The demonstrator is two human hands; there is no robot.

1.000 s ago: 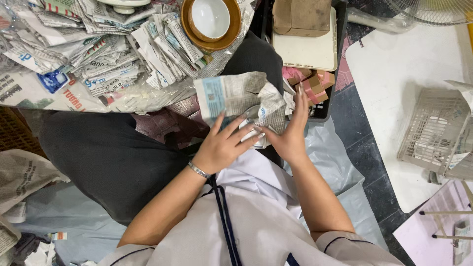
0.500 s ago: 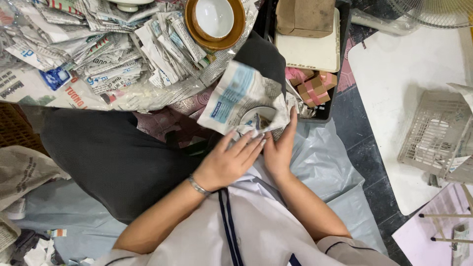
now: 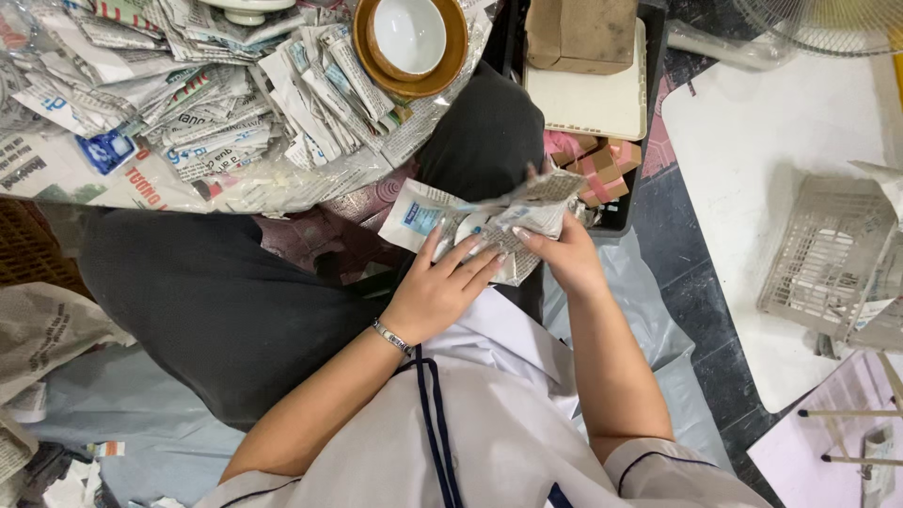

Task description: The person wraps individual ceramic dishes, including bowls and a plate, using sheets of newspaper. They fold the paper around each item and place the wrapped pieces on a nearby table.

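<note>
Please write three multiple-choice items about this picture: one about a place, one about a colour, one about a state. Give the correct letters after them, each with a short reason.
1. Where is the bowl?
A. on the newspaper pile, top centre
B. in the grey basket
C. on the person's lap

2. What colour is the bowl inside?
A. white
B. black
C. green

3. What are the two hands doing?
A. both rest on the floor
B. both grip the newspaper bundle
C. one holds the bowl

Answers:
1. A: it sits in a brown saucer on the newspaper pile, far from the basket.
2. A: its inside shows plain white.
3. B: the left hand and right hand both close their fingers on the newspaper bundle over the lap.
</note>
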